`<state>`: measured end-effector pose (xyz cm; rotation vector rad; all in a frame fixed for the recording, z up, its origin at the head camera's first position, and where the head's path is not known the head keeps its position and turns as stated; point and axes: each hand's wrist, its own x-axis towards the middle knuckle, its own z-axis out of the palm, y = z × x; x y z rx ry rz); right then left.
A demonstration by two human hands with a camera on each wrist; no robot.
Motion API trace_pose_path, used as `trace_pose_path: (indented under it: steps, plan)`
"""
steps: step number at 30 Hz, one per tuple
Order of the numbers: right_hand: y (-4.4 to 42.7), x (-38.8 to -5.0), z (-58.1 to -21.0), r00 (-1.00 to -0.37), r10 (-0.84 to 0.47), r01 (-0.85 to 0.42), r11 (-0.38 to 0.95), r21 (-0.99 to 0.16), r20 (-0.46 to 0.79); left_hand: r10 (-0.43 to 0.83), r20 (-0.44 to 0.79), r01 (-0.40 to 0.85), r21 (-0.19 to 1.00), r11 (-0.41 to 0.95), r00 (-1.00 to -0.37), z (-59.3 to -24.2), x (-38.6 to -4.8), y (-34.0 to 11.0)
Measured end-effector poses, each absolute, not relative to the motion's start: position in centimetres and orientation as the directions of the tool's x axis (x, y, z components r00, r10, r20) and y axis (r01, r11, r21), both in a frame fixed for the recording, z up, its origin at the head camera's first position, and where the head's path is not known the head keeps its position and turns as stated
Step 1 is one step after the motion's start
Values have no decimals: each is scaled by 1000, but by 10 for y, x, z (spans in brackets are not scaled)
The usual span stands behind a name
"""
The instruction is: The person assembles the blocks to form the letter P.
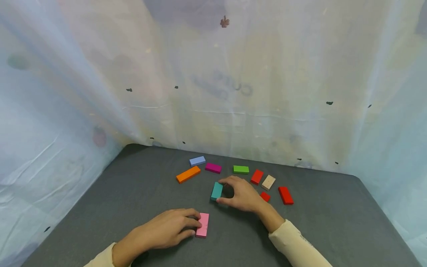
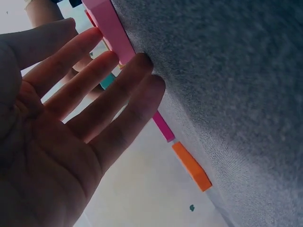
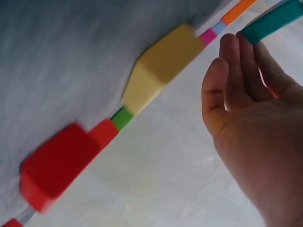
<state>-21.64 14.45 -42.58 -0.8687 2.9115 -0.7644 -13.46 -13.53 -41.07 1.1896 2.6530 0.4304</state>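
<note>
My right hand [image 1: 245, 194] pinches a teal block [image 1: 217, 191] by its ends between thumb and fingers. The right wrist view shows the teal block [image 3: 272, 21] at the fingertips, off the table surface. Lower and to the left, my left hand [image 1: 171, 228] lies beside a pink block [image 1: 202, 225], fingertips touching its left side and top. In the left wrist view the fingers of that hand [image 2: 71, 113] are spread and nearly straight against the pink block [image 2: 111, 30]. A yellow block [image 3: 163, 66] shows near the right hand in the right wrist view; the head view mostly hides it.
Behind the hands lie a light blue block [image 1: 197, 160], an orange block [image 1: 188, 174], a magenta block [image 1: 213, 168] and a green block [image 1: 241, 169]. Rightward are red blocks [image 1: 285, 195] and a beige block [image 1: 268, 182]. A pale curtain [image 1: 233, 92] surrounds the grey table [image 1: 143, 185].
</note>
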Motion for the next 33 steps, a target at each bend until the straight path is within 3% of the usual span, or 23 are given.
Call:
trace_pose_path:
  steps: [33]
  plan:
    - [119,-198,-428,-796,-604,-536,740,-406,-50,777,-75,718,337,610,-625,-410,-135,-139]
